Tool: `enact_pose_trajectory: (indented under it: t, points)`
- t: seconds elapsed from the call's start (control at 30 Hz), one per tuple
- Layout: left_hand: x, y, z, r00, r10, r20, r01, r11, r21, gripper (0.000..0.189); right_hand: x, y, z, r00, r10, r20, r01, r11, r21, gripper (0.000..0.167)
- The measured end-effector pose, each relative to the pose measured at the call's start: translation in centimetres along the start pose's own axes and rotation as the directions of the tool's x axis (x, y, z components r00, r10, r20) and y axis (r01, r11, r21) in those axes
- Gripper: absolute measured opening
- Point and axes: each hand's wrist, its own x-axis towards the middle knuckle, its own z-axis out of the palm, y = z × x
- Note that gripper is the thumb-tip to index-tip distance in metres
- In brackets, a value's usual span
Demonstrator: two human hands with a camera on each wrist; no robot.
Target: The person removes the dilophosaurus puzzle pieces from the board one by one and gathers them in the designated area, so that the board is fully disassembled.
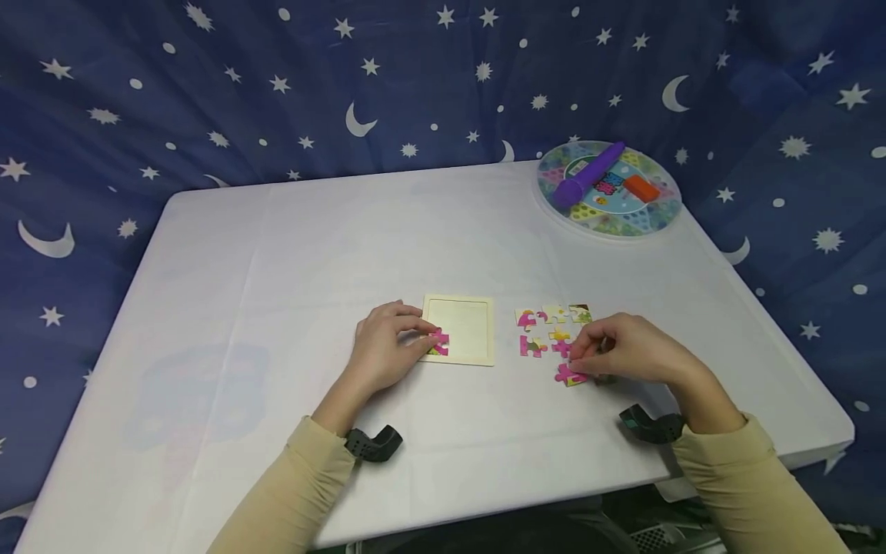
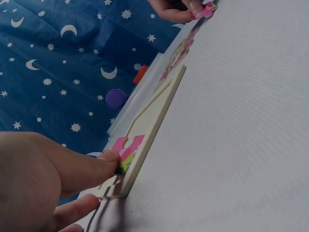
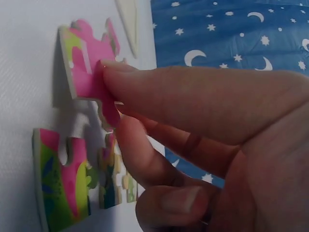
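My left hand [image 1: 389, 348] is at the near left corner of a pale square puzzle tray [image 1: 471, 327]. Its thumb and forefinger pinch a pink and green puzzle piece [image 2: 126, 153] just inside the tray's rim. To the right, my right hand [image 1: 626, 350] pinches a mostly pink puzzle piece [image 3: 89, 67] between thumb and fingertips, tilted close over the tabletop. Several loose puzzle pieces [image 1: 529, 346] lie picture side up between the tray and my right hand, some partly hidden by that hand. A pink and green loose piece [image 3: 63, 174] shows below the held one in the right wrist view.
At the back right corner lies a round patterned board [image 1: 644, 219] with a purple microphone-shaped object [image 1: 588, 177] and an orange block [image 1: 641, 188] on it. A white cloth [image 1: 311, 254] covers the table. A starry blue curtain [image 1: 415, 85] hangs behind.
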Motion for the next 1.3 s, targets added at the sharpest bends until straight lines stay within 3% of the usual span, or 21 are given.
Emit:
enact_pose_trajectory:
  t: [0.27,0.4,0.57,0.7,0.83,0.97,1.3]
  points:
    - [0.0,-0.2,-0.1,1.0,-0.003,-0.019,0.002,1.0,-0.013,0.017,0.8,-0.2,0.0,0.999,0.031,-0.012,-0.032,0.997,-0.075,0.016]
    - [0.0,-0.3,-0.1,1.0,-0.004,-0.028,0.003,1.0,-0.007,0.016,1.1,-0.8,0.1,1.0,0.01,-0.027,-0.012,0.996,-0.084,0.017]
    - [0.0,-0.4,-0.1,0.999,-0.009,-0.033,0.009,1.0,-0.01,0.015,3.0,-3.8,1.6,0.989,-0.085,-0.123,0.072,0.992,-0.101,0.013]
    - [-0.1,-0.4,-0.1,1.0,-0.01,-0.029,0.01,1.0,-0.015,0.017,5.4,-6.6,4.0,0.983,-0.138,-0.12,0.126,0.987,-0.1,0.018]
    - [-0.1,-0.3,0.0,1.0,-0.003,-0.024,0.002,1.0,-0.024,0.017,7.6,-8.8,6.2,0.979,-0.184,-0.083,0.177,0.98,-0.089,0.023]
    - [-0.1,-0.2,0.1,0.999,0.016,-0.03,-0.017,0.999,-0.029,0.015,9.1,-9.9,7.5,0.978,-0.177,-0.111,0.172,0.983,-0.058,0.02]
    - [-0.3,-0.1,-0.1,0.999,0.014,-0.035,-0.015,0.999,-0.033,0.013,10.1,-10.3,8.4,0.987,-0.133,-0.094,0.142,0.985,0.097,0.009]
